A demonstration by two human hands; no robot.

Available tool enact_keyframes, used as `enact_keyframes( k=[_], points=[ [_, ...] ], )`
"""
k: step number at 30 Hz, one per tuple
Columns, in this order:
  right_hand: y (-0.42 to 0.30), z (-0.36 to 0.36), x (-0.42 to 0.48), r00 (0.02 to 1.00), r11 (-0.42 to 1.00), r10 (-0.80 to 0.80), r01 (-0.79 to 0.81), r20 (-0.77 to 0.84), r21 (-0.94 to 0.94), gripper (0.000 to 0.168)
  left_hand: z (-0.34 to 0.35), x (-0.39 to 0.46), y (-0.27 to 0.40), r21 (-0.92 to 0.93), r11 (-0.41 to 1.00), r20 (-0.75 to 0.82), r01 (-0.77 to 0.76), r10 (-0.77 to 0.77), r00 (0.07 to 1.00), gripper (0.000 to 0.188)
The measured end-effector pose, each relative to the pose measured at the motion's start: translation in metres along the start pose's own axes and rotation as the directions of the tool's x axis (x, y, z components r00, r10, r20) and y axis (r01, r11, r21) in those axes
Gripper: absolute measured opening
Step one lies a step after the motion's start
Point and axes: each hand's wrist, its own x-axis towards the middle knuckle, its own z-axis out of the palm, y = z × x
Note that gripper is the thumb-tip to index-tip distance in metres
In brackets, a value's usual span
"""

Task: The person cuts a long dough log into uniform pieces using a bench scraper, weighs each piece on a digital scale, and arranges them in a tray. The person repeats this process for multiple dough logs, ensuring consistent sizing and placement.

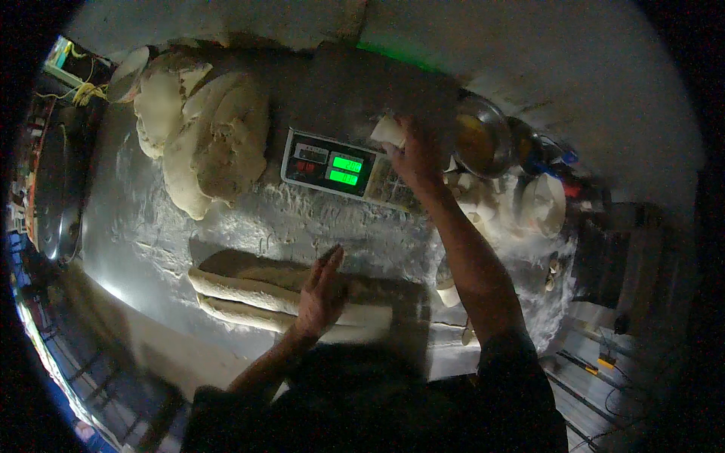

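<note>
My right hand point(418, 156) is over the back of a digital scale point(323, 164) with lit green displays. Its fingers grip a small pale piece of dough point(388, 131); shadow hides whether the piece touches the pan. Nearer my body, my left hand point(322, 303) lies across two long dough rolls point(243, 291), its fingers extended and pointing away from me. The rolls lie side by side on the floured metal table point(226, 240). Part of them is hidden under my hand, and their right ends are in shadow.
Large slabs of dough point(221, 136) lie at the back left. To the right stand a metal bowl point(481, 136) with yellowish contents and several dough pieces point(473, 198). A white round container point(542, 205) is beyond them. Another dough piece point(448, 295) sits beside my right forearm.
</note>
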Motion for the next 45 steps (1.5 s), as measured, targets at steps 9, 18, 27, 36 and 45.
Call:
enact_keyframes(
  k=[9,18,27,36,45],
  points=[
    [0.011,0.014,-0.177,0.892,0.709,-0.364,0.079,0.268,0.701,0.069,0.033,0.050,-0.006,-0.069,0.997,0.381,0.018,0.010,0.924,0.095],
    [0.044,-0.069,-0.408,0.666,0.767,0.637,-0.602,-0.389,0.224,0.064,0.100,0.001,-0.060,0.184,0.980,0.065,0.072,-0.085,0.994,0.040],
    [0.056,-0.088,-0.592,0.477,0.492,0.813,-0.870,-0.333,-0.044,0.046,0.128,0.071,-0.174,0.475,0.873,0.201,0.109,-0.228,0.953,0.052],
    [0.121,-0.065,-0.658,0.442,0.395,0.689,-0.894,-0.575,-0.214,0.057,0.112,0.033,-0.165,0.031,0.951,-0.047,0.308,-0.306,0.951,0.070],
    [0.168,-0.122,-0.679,0.405,0.342,0.802,-0.914,-0.440,-0.217,0.037,0.098,0.016,-0.151,0.326,0.909,0.137,0.261,-0.319,0.938,0.058]
  ],
)
